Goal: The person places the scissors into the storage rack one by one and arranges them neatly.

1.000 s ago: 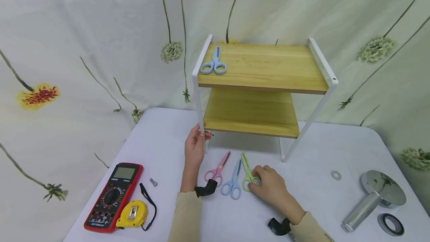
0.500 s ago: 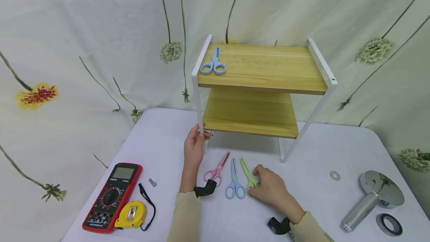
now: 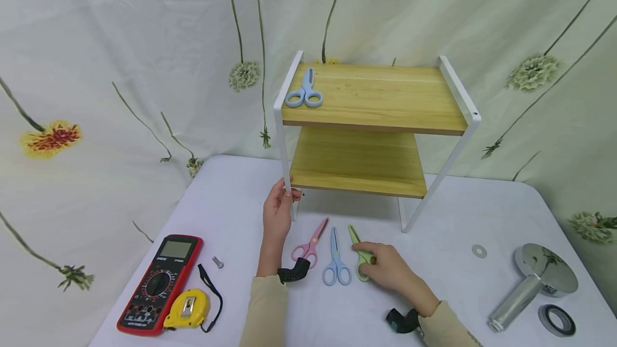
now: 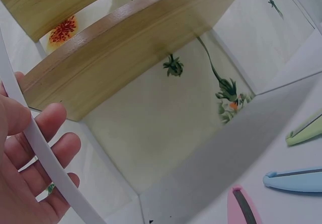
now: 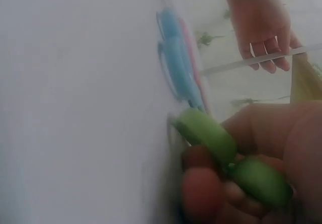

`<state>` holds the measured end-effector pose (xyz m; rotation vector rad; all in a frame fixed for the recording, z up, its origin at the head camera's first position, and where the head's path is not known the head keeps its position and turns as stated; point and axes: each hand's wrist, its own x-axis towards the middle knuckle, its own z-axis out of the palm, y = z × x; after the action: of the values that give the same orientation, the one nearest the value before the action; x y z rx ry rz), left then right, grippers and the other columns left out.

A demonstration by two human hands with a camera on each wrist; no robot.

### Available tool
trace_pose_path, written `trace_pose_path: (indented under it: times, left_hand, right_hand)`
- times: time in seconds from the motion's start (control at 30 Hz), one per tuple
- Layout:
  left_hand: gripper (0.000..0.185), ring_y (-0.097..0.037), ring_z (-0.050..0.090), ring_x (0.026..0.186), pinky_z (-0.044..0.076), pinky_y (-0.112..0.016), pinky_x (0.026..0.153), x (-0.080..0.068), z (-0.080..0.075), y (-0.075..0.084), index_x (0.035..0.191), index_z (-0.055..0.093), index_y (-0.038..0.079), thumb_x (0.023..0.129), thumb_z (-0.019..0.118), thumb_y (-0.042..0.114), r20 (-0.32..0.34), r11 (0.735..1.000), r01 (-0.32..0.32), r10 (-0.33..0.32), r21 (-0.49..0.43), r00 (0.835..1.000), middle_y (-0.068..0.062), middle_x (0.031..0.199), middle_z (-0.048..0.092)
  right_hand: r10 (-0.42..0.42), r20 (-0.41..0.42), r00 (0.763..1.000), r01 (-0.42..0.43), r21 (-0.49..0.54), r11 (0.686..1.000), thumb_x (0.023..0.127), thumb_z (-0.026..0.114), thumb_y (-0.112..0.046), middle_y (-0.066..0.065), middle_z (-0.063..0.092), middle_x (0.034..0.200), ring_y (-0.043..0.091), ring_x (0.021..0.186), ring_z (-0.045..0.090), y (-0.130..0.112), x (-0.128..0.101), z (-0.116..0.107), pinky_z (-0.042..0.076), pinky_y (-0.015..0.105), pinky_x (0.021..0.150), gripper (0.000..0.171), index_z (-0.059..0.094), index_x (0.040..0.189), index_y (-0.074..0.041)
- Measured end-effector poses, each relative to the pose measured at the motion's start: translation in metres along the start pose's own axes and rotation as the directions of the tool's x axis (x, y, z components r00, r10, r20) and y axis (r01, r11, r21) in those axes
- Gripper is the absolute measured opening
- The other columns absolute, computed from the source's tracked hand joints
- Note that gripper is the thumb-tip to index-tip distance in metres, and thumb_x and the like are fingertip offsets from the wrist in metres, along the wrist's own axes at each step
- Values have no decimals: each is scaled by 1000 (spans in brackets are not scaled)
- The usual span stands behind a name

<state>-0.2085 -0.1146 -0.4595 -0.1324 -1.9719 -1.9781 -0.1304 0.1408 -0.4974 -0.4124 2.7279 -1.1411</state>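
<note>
My left hand point(image 3: 277, 212) holds the white front leg point(image 3: 284, 149) of a two-tier wooden shelf point(image 3: 371, 98), thumb on one side and fingers round the other, as the left wrist view shows. With my right hand point(image 3: 385, 268) I grip the handles of the green scissors point(image 3: 355, 235) low over the white table; in the right wrist view the green handle loops point(image 5: 206, 133) sit between thumb and fingers. Just left of them lie blue scissors point(image 3: 335, 253), blades pointing to the shelf. Pink scissors point(image 3: 315, 237) lie further left, partly behind the left wrist camera. Another blue pair of scissors point(image 3: 306, 90) rests on the top board's left end.
To the left are a red multimeter point(image 3: 161, 283), a yellow tape measure point(image 3: 188, 308) with a black strap and a small metal bolt point(image 3: 218, 262). A washer point(image 3: 479, 251), a chrome shower head point(image 3: 544, 269) and a tape roll point(image 3: 556, 320) lie right. A flowered cloth hangs behind.
The green scissors have shifted right and turned in my right hand's grip. The blue scissors beside them swung straighter, then stayed put. My left hand keeps its hold on the shelf leg.
</note>
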Motion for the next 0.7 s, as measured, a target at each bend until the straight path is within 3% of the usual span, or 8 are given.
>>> trace_pose_path:
  times: [0.2,0.47,0.6,0.7]
  left_hand:
    - [38,-2,65,83,51,-21,87,1,-1,-1,138,58,-2,104,43,-3,-3,999,-23,23,-22,1000,-14,89,69]
    - [39,-1,65,82,52,-19,86,1,-2,-1,140,57,-2,103,42,-4,-17,999,-16,15,-33,1000,-8,89,69]
    - [39,-2,64,83,51,-19,87,2,-1,-1,140,56,-1,104,42,-2,-4,1000,-16,16,-25,1000,-16,92,69]
    - [39,-1,64,84,51,-19,87,1,0,-2,140,56,-1,104,42,-2,4,1000,-19,19,-23,1000,-26,95,67]
  right_hand:
    - [-47,77,996,35,152,988,87,74,-14,-7,50,56,3,47,49,-2,1,-5,42,20,51,29,75,115,-4]
    - [-151,78,986,132,209,969,84,77,-13,-9,44,65,-1,59,41,-30,-2,-25,36,17,56,21,76,102,-3]
    - [-307,60,950,289,213,933,83,81,-12,-8,52,70,2,67,46,-60,-10,-59,40,19,61,27,75,108,-3]
    - [-446,39,894,432,179,884,79,84,-10,-5,61,80,5,75,52,-83,-16,-91,46,23,65,38,74,116,-4]
